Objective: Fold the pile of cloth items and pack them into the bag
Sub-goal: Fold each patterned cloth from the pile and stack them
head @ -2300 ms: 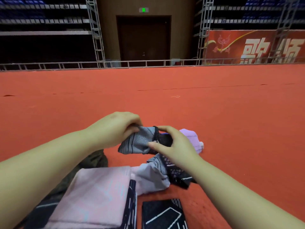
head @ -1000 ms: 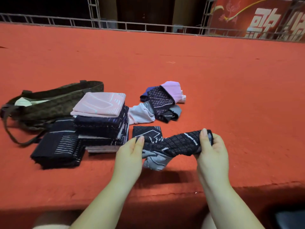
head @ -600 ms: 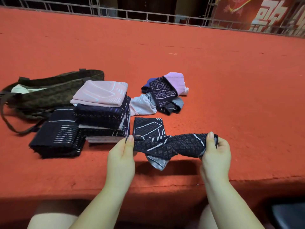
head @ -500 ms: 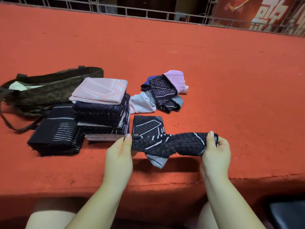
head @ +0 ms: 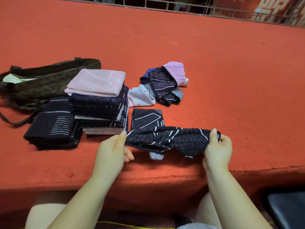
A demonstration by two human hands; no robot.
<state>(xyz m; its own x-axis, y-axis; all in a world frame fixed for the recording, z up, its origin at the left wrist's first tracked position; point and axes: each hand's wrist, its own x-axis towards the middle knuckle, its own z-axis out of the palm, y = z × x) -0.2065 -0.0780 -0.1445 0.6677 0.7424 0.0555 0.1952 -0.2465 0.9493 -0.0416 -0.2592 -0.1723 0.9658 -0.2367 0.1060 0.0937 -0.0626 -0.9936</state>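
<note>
A dark patterned cloth point(head: 171, 140) is stretched just above the red carpeted platform, crumpled in the middle. My left hand point(head: 113, 151) pinches its left end and my right hand point(head: 217, 149) pinches its right end. Behind it lies one folded dark cloth point(head: 146, 119). A tall stack of folded cloths point(head: 99, 103) with a pink one on top stands to the left, and a folded dark pile point(head: 52, 128) lies beside it. Unfolded cloths point(head: 163, 85) lie heaped farther back. The olive bag point(head: 41, 80) lies open at the far left.
The platform's front edge point(head: 165, 176) runs just below my hands, with my knees under it. A dark seat point(head: 287, 210) shows at the lower right. A metal railing point(head: 165, 5) closes the far side of the red carpet.
I lifted the dark cloth from the heap, pulled it toward the front edge and drew it out sideways between both hands. In the last half second my hands barely moved.
</note>
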